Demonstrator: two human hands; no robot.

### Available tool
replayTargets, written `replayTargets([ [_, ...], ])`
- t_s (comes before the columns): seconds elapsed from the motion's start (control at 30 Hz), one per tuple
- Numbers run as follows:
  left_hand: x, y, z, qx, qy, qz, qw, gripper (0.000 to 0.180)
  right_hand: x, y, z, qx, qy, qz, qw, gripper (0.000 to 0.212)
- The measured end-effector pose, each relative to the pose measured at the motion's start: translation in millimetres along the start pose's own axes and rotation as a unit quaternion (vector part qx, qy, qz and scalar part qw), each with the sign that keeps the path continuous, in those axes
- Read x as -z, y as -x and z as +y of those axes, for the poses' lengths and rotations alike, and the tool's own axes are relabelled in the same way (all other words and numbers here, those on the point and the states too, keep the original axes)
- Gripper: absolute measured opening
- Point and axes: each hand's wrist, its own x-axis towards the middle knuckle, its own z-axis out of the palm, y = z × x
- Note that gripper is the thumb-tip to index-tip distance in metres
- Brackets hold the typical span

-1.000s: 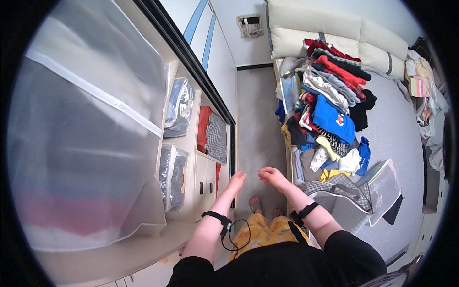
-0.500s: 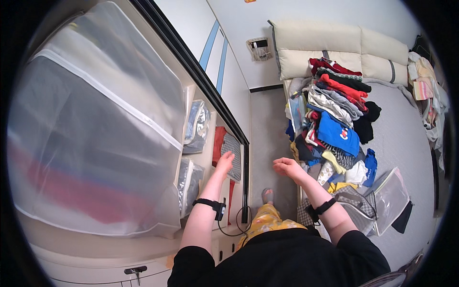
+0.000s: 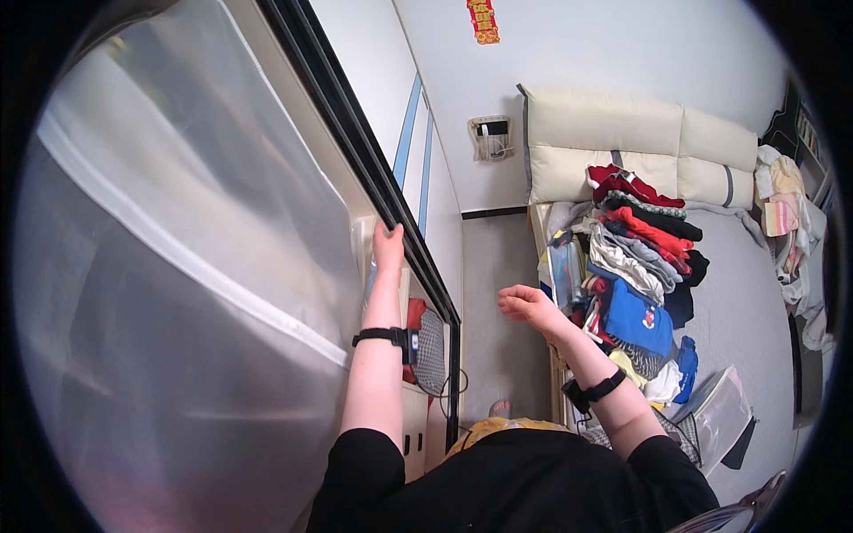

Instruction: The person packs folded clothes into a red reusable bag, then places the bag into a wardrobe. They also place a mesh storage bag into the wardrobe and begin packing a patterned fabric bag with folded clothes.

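Observation:
My left hand [image 3: 388, 247] reaches out to the inner side of the black door frame [image 3: 355, 169] of the wardrobe, with thumb and fingertips apart. Its fingertips are close to the frame; I cannot tell if they touch. A large translucent storage bag [image 3: 187, 266] with a white zip fills the space to the left of that arm. Over the floor between wardrobe and bed, my right hand [image 3: 526, 308] hovers with loosely bent fingers and nothing in it. Below the left hand, a red and grey checked fabric item [image 3: 430, 351] sits on the wardrobe shelf.
Stacked folded clothes [image 3: 635, 235] lie along the near side of the bed [image 3: 737, 284], with a blue garment [image 3: 636, 324] in front. A clear plastic bag [image 3: 715, 413] lies lower on the bed. A cream headboard [image 3: 613, 133] stands behind. A narrow grey floor [image 3: 494, 266] separates bed and wardrobe.
My left hand has moved forward and left, up along the wardrobe frame. The right hand stays over the floor. The view has tilted up, showing more wall.

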Motion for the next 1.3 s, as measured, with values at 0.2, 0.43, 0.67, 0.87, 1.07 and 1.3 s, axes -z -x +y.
replayTargets([
  [0.2, -25.7, -93.3, 11.5, -0.118, -0.08, 0.168, 0.975, 0.064, 0.4, -35.3, -18.8, 0.019, 0.007, -0.012, 1.0, 0.033],
  [0.43, -25.5, -142.8, 29.4, -0.124, -0.152, 0.189, 0.962, 0.058, 11.4, -47.9, -19.6, 0.007, 0.0, 0.003, 1.0, 0.034],
  [0.67, -11.5, -172.0, 21.5, -0.025, -0.059, 0.108, 0.992, 0.066, -0.9, -81.9, -38.0, 0.009, 0.02, -0.021, 1.0, 0.033],
  [0.87, 2.7, -191.7, 8.5, -0.071, -0.176, 0.098, 0.977, 0.066, -39.5, -152.0, -77.2, 0.054, 0.02, -0.07, 0.996, 0.031],
  [1.07, -2.5, -163.6, 19.4, -0.075, -0.196, 0.15, 0.966, 0.05, -66.5, -191.9, -92.6, 0.079, 0.019, -0.1, 0.992, 0.03],
  [1.3, 4.7, -118.7, 45.6, -0.085, -0.24, 0.179, 0.95, 0.034, -65.3, -240.5, -93.5, 0.134, 0.033, -0.055, 0.989, 0.029],
])
